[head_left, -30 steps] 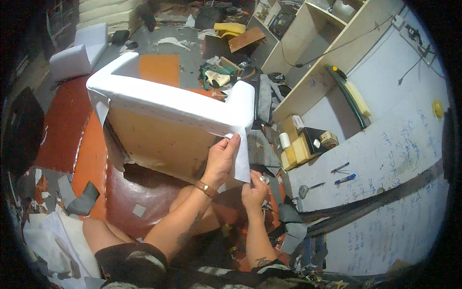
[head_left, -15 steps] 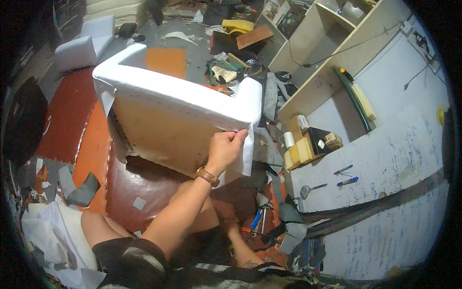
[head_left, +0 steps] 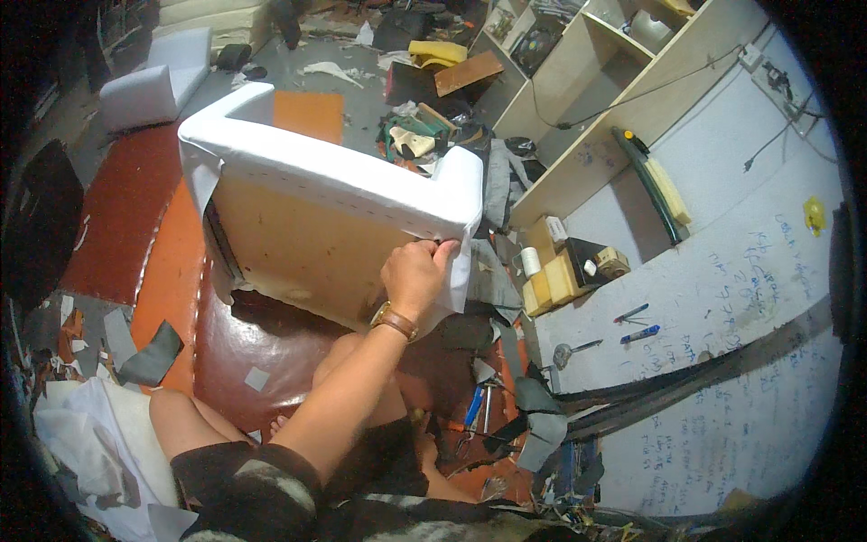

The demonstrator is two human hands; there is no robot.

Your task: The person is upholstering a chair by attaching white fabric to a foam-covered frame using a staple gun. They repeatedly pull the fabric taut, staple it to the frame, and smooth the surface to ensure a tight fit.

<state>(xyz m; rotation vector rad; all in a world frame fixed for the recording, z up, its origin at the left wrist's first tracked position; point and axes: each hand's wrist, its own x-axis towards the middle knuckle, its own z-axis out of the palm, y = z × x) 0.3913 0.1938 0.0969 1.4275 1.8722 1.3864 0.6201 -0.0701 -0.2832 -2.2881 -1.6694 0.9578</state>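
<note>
My left hand (head_left: 415,275), with a brown-strapped watch on its wrist, is closed on the loose edge of the white fabric (head_left: 462,262) at the near right corner of an upholstered furniture piece (head_left: 325,158). The piece leans up in front of me, white cover over its rim and raised ends, with a bare tan panel (head_left: 298,235) facing me. Small dark marks run along the fabric's edge. A flap of cover hangs at its left side. Low on the right, a dim bare limb lies beside my knee; my right hand's fingers cannot be made out there.
Pliers with blue handles (head_left: 474,406) and scraps lie on the floor to my right. A white board (head_left: 668,361) holds pens, foam blocks (head_left: 555,285) and a thread spool (head_left: 530,262). Another white upholstered piece (head_left: 144,95) stands far left. White cloth (head_left: 90,434) lies near left.
The view has shifted slightly, so the board and shelves sit a little farther left. My left hand keeps its hold on the fabric corner. The bare limb at lower right has shifted.
</note>
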